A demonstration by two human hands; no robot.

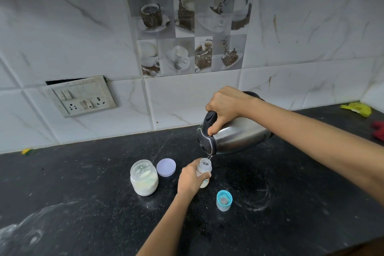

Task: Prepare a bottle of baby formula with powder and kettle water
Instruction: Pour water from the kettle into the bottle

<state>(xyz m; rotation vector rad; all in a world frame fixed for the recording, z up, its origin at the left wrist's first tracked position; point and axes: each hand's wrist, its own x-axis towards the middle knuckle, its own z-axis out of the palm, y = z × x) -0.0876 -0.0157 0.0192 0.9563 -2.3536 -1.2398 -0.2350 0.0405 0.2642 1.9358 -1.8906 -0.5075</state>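
Pouring, ctr-right of frame: gripping black handle of kettle w/ right hand, fingers curled round it. Tipped hard over to bring spout just above neck of bottle, w/ thin stream seemingly running in. Steadying bottle w/ left hand, wrapped round its body below the neck, just below ctr. Seems stood upright on counter, prob to stop tipping or skidding & to keep narrow mouth under spout. Grip kept below the stream, sensible vs scalding. Left of bottle: open jar of white powder w/ lid laid flat just beside, between jar & bottle, handy for scooping. Can't tell if powder already in bottle. Lower right of bottle: blue cap set apart, clear of pour, ready for closing. Judged approx mid-task: water step underway, capping & shaking not yet done. Risks: overshooting small opening, splash on fingers.
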